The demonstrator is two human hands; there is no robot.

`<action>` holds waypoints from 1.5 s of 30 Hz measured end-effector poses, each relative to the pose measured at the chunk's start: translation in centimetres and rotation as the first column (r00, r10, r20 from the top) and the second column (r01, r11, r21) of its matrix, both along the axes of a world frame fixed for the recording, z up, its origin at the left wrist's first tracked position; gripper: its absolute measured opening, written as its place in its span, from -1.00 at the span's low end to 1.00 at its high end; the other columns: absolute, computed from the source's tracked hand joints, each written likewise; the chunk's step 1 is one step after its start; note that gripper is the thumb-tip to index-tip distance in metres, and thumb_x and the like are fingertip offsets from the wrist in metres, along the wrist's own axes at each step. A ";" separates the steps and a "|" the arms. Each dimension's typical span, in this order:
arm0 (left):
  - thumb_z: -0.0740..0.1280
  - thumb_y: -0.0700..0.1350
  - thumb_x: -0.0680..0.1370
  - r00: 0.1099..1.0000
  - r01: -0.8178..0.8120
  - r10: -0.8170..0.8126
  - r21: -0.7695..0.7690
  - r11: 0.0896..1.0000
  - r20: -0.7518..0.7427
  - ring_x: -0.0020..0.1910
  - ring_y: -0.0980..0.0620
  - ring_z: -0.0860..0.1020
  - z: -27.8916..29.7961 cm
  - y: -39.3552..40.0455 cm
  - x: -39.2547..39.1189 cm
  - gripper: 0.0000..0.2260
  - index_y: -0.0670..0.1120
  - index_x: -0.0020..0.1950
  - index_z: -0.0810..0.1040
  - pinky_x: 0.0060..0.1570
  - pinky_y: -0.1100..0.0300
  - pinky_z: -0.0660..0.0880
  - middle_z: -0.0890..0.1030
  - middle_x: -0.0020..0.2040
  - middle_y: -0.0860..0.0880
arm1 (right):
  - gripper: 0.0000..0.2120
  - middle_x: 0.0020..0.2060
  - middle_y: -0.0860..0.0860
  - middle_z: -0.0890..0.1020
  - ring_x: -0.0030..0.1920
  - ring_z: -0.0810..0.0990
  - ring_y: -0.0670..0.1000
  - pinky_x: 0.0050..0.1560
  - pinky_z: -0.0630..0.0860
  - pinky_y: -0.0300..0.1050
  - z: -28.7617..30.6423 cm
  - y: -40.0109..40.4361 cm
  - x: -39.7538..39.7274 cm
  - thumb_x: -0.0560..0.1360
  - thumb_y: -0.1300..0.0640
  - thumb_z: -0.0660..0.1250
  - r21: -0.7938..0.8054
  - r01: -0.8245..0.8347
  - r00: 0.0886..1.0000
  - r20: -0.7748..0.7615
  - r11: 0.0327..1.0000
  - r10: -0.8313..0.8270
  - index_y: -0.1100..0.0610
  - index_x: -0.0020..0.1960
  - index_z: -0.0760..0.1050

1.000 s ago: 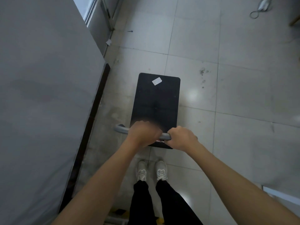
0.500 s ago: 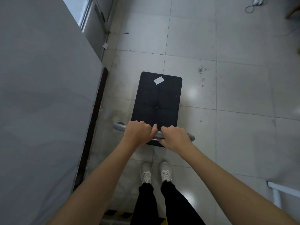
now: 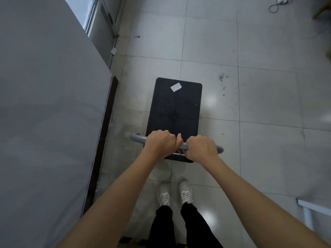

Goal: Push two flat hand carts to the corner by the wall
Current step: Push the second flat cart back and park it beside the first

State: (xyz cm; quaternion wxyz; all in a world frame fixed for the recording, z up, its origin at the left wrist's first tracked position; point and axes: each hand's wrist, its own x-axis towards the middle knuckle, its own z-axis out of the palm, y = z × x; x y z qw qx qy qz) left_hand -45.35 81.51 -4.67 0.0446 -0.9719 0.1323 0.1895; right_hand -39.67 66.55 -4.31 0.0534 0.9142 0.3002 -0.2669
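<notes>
Head view: grey wall fills the left, tiled floor the rest. Black cart stands just beside the wall's dark baseboard, about where it was half a second ago. Handle crosses its near end. Left hand and right hand wrap it, close together, possibly closer than before.

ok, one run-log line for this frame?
stage: pushing cart | left hand: gripping handle | right hand: gripping handle | deck: sticker only | wall: left
</notes>
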 end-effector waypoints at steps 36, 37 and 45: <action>-0.13 0.14 0.53 0.893 -0.394 0.432 -0.247 0.886 0.124 -0.56 -0.07 0.39 -2.7 13.0 38.3 -0.45 -0.13 -0.53 0.30 -0.51 0.20 0.28 0.44 -0.55 -0.01 | -0.67 -0.30 0.03 0.57 -0.34 0.45 0.10 -0.29 0.35 -0.10 -0.1 13.4 38.3 0.49 -0.17 0.20 0.041 -0.043 0.993 0.112 0.998 0.038 0.08 -0.20 0.49; -0.13 0.14 0.53 0.891 -0.394 0.433 -0.241 0.887 0.135 -0.55 -0.08 0.38 -2.7 13.7 39.8 -0.45 -0.13 -0.53 0.28 -0.50 0.20 0.24 0.44 -0.55 -0.01 | -0.67 -0.30 0.04 0.56 -0.34 0.46 0.10 -0.29 0.35 -0.11 -0.1 14.1 39.9 0.49 -0.17 0.20 0.042 -0.040 0.993 0.109 0.998 0.035 0.08 -0.22 0.48; -0.06 0.11 0.56 0.911 -0.363 0.394 -0.211 0.908 0.127 -0.54 -0.09 0.33 -2.1 19.1 52.1 -0.48 -0.14 -0.47 0.36 -0.48 0.19 0.23 0.34 -0.55 0.01 | -0.62 -0.29 0.04 0.54 -0.31 0.50 0.10 -0.27 0.40 -0.10 0.4 19.6 51.9 0.49 -0.22 0.17 0.011 -0.011 0.997 0.083 1.000 0.010 0.09 -0.22 0.45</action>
